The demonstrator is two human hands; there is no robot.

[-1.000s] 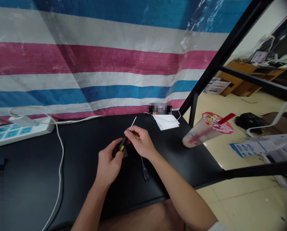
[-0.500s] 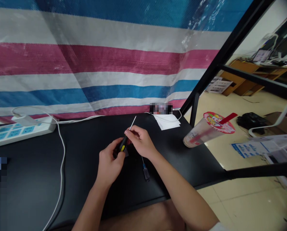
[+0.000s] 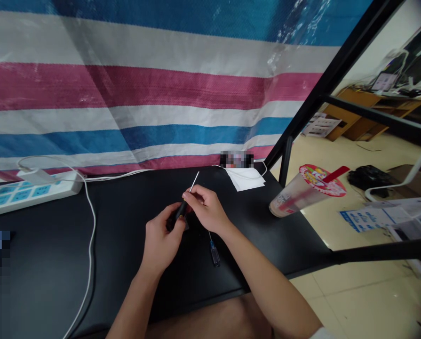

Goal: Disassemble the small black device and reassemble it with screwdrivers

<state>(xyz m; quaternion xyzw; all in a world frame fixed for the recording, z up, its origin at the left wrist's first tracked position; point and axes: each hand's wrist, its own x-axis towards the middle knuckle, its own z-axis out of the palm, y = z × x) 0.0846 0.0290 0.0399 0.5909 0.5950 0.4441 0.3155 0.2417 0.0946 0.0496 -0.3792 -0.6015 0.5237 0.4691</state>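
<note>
My left hand (image 3: 162, 235) is closed around the dark handle of a screwdriver (image 3: 182, 209), whose thin steel shaft points up and away to the far right. My right hand (image 3: 206, 208) pinches the same screwdriver near the top of the handle, where its fingertips meet my left fingers. A small grey piece (image 3: 186, 226) shows beneath the handle, partly hidden by my left hand. Below my right wrist, a small blue-handled screwdriver (image 3: 215, 254) lies on the black table (image 3: 90, 221), not touching either hand.
A white paper sheet (image 3: 243, 179) lies at the table's far edge, with a blurred object (image 3: 236, 159) behind it. A tilted plastic cup (image 3: 302, 195) with a red straw rests at the right edge. A power strip (image 3: 30, 190) and white cable (image 3: 90, 235) lie left, before a striped tarpaulin (image 3: 161, 94).
The screwdriver handle has turned slightly in my hands, and its yellow stripe is now mostly hidden by my fingers. The view has shifted a little.
</note>
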